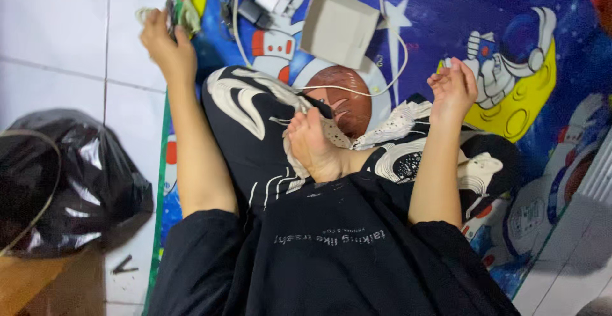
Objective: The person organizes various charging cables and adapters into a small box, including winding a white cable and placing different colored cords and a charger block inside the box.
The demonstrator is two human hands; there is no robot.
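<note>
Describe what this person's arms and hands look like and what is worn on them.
Both forearms are bare from the elbow down. Loose black short sleeves end near the elbows. The left hand and right hand wear no gloves, rings, watch or bracelets that I can see.

light: even, indoor | glare: black plastic bag (70, 176) | shadows: soft | focus: sharp, slight edge blur

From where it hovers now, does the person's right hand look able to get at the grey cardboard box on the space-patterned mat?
Probably yes: the right hand is open and empty, and only mat and a thin white cable lie between it and the grey cardboard box.
</note>
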